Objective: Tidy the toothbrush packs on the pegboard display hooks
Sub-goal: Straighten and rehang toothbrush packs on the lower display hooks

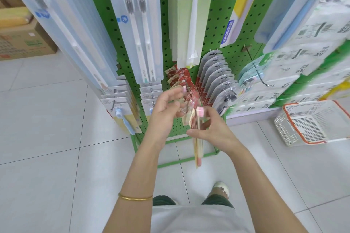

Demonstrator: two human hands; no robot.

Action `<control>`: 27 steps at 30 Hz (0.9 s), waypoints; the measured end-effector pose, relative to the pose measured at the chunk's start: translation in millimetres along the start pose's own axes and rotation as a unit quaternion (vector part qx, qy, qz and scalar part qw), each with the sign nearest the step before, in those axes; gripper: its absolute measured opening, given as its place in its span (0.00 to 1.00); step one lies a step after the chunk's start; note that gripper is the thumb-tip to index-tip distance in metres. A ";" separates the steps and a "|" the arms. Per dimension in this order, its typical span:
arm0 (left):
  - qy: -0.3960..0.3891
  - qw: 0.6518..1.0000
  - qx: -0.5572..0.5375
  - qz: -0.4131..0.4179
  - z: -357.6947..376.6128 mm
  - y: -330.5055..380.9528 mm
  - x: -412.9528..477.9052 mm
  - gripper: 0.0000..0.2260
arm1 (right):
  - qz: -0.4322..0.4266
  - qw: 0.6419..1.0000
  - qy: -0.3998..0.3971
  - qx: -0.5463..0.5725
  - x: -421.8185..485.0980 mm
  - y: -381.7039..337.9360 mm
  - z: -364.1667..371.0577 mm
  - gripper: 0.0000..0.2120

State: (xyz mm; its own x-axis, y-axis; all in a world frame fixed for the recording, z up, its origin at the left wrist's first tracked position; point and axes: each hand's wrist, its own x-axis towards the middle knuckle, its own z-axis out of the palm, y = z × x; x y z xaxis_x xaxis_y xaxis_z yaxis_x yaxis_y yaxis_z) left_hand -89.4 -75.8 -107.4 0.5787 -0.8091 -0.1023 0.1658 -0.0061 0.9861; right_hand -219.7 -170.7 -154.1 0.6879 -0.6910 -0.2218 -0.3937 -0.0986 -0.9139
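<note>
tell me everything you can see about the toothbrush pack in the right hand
The pack is long and narrow: a red-and-tan card, seemingly with a clear plastic front, over a pink toothbrush with its head up and handle toward the floor. It hangs roughly upright. The right hand grips its upper part, fingers curled round it. Its top meets the row of hanging red packs, which the left hand pinches. Blur hides the print.
</note>
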 end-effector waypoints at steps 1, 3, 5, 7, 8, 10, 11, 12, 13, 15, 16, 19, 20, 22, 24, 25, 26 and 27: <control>0.010 1.000 0.002 -0.002 0.2 -0.4 0.3 0.16 | 0.012 0.999 0.041 -0.021 3.4 4.6 1.2 0.35; 0.021 1.000 0.012 -0.010 -0.1 -2.8 0.8 0.15 | 0.023 0.992 0.101 -0.069 9.0 9.8 5.9 0.38; 0.032 0.999 0.021 -0.019 -0.5 -5.2 1.7 0.15 | 0.024 0.983 0.142 -0.111 15.0 11.1 11.7 0.39; 0.043 0.999 0.020 -0.025 -0.6 -5.9 3.6 0.14 | 0.028 0.975 0.161 -0.148 20.3 11.0 17.2 0.41; 0.048 0.998 0.020 -0.025 -0.6 -5.7 5.1 0.14 | 0.031 0.973 0.164 -0.162 23.1 11.9 19.9 0.42; 0.055 0.998 0.022 -0.027 -0.4 -5.8 8.1 0.14 | 0.035 0.968 0.171 -0.180 28.6 14.2 25.5 0.43; 0.059 0.998 0.023 -0.029 0.0 -6.1 9.5 0.14 | 0.036 0.966 0.178 -0.186 31.2 15.9 28.9 0.44; 0.063 0.997 0.024 -0.031 0.6 -6.5 10.7 0.14 | 0.034 0.963 0.188 -0.192 33.4 16.8 32.3 0.44; 0.067 0.997 0.025 -0.032 1.7 -6.8 11.8 0.14 | 0.031 0.960 0.199 -0.196 36.2 18.6 35.9 0.44; 0.074 0.996 0.030 -0.035 3.7 -7.0 14.1 0.14 | 0.025 0.955 0.219 -0.198 41.5 22.2 42.5 0.45; 0.076 0.996 0.033 -0.037 4.8 -6.6 15.2 0.14 | 0.027 0.955 0.223 -0.195 44.2 23.4 45.2 0.45; 0.075 0.996 0.032 -0.041 9.3 -4.6 17.7 0.13 | 0.034 0.957 0.228 -0.175 52.1 23.0 49.9 0.44; 0.075 0.996 0.033 -0.040 10.8 -3.6 18.8 0.12 | 0.030 0.957 0.233 -0.169 54.2 21.5 50.4 0.44; 0.074 0.996 0.038 -0.040 13.6 -2.3 21.2 0.11 | 0.018 0.956 0.243 -0.165 57.2 18.0 50.7 0.45; 0.072 0.996 0.039 -0.039 15.5 -1.5 24.1 0.11 | 0.012 0.956 0.240 -0.167 58.3 16.5 51.2 0.45; 0.071 0.996 0.044 -0.038 16.1 -1.5 25.7 0.11 | 0.009 0.957 0.237 -0.166 58.6 17.1 51.8 0.45; 0.070 0.995 0.054 -0.037 16.6 -1.7 27.2 0.11 | 0.008 0.958 0.234 -0.164 58.8 18.2 52.6 0.45; 0.070 0.995 0.064 -0.037 17.2 -2.4 28.5 0.11 | 0.008 0.959 0.233 -0.162 59.3 19.3 53.2 0.45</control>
State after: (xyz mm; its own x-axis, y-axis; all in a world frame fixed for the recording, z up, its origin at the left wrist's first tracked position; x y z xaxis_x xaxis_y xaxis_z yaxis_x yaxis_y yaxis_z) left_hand -87.1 -108.9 -110.4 0.6759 -0.7140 -0.1828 0.1133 -0.1444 0.9830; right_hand -154.1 -175.5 -203.0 0.3632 -0.9317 0.0095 -0.6230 -0.2504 -0.7411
